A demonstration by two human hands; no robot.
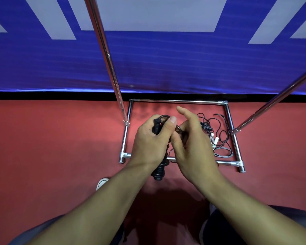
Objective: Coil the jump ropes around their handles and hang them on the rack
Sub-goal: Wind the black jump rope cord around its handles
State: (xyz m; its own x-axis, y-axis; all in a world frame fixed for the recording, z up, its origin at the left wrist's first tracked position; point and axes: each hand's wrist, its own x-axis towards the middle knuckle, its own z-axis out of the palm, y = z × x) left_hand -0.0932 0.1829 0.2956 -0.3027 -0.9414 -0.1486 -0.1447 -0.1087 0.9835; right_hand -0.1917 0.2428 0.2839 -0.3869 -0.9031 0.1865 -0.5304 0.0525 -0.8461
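While the black jump rope sits bundled between both hands, its ribbed handles run from above the left thumb down past the left wrist, where the lower ends stick out wrapped in turns of cord. The left hand grips these handles, fingers curled round them and the thumb laid across the top near a loop of cord. The right hand is pressed close against the left, its lower fingers curled in toward the cord at the bundle; its forefinger points up and away. Whether those curled fingers actually pinch the cord cannot be told, since the hand's back hides them.

Just behind the right hand, a second jump rope lies loose on the red floor, its thin dark cord in tangled loops and its pale handles side by side among them. It lies inside the rectangular base of the chrome rack, whose bottom tubes frame it on all four sides. Two rack uprights rise from the side tubes, one at the left and one leaning out at the right.

Beyond the rack a blue and white banner covers the wall. A white shoe tip shows beside the left forearm.
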